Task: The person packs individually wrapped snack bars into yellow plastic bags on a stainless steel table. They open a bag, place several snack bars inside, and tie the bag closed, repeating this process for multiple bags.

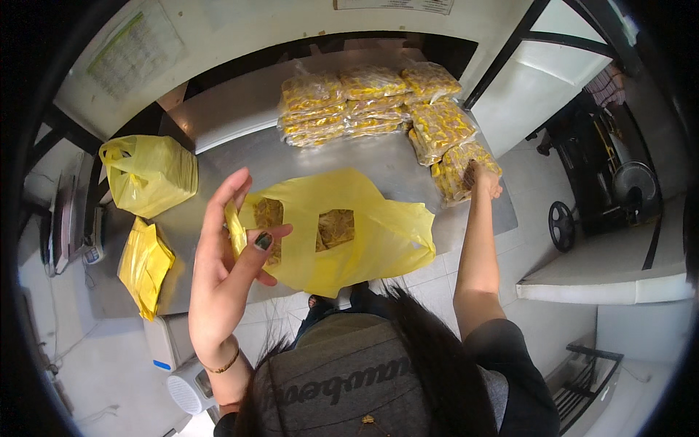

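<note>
A yellow plastic carrier bag (331,188) lies at the table's near edge. Brown and yellow packed contents (336,229) show through its handle openings. My left hand (227,266) is closed on a bunched part of the bag, thumb and fingers around the film. Stretched out to the right, my right hand (486,179) grips the near corner of a clear plastic pack (453,178) with yellow and brown contents. Its fingertips are partly hidden against the pack. Another such pack (440,127) lies just behind it, touching it.
Stacked clear packs (313,109) stand along the back of the metal table (244,159). At the left are a filled, standing yellow bag (156,178) and flat folded yellow bags (144,262). A pedestal fan (635,182) and a white counter edge (604,291) are off to the right.
</note>
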### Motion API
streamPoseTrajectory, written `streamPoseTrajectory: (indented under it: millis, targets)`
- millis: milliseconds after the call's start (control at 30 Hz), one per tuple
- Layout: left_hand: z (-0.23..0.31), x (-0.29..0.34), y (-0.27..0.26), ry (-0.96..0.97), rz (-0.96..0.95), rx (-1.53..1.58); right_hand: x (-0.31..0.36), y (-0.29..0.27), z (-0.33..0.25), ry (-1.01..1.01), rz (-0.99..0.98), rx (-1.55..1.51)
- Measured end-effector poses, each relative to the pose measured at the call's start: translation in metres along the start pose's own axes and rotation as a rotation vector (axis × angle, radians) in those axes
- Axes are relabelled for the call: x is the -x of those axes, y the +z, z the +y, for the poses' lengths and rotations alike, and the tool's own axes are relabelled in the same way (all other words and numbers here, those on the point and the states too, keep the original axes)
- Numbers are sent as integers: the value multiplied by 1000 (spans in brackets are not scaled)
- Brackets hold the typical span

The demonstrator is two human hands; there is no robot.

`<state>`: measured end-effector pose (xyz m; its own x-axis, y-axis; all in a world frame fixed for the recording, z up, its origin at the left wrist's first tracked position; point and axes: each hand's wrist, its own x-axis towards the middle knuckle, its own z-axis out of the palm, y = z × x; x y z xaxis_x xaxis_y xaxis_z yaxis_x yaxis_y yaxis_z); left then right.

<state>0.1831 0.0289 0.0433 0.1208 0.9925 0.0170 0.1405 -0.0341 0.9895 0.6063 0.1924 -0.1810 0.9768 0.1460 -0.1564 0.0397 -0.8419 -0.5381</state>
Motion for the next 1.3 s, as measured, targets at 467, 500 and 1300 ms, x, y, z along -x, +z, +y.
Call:
streamPoseTrajectory:
  millis: [467, 500, 1300]
  targets:
    - [-7, 9, -31, -15, 17, 64, -87, 36, 19, -37, -758, -1020]
    - [-7, 8, -33, -22, 11, 77, -82, 22, 21, -79, -754, -1028]
    - [-32, 5, -77, -38, -132, 421, 201, -12, 0, 32, -1421, -268]
